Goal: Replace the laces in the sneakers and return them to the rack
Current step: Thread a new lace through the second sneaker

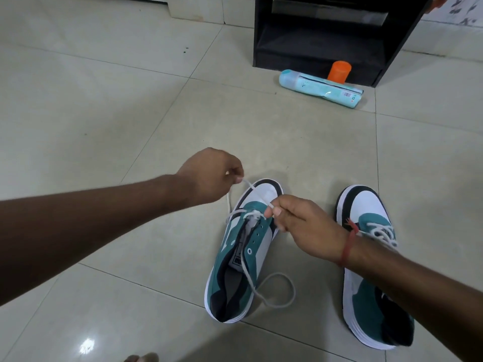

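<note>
From the head camera we see two sneakers on the tiled floor. Our left hand (209,176) and right hand (303,226) each pinch the white lace (257,195) over the left sneaker (243,257) — only its lowest holes are threaded. The right sneaker (366,231) stands beside it, laced. The black rack (326,37) stands beyond — well apart.
</note>
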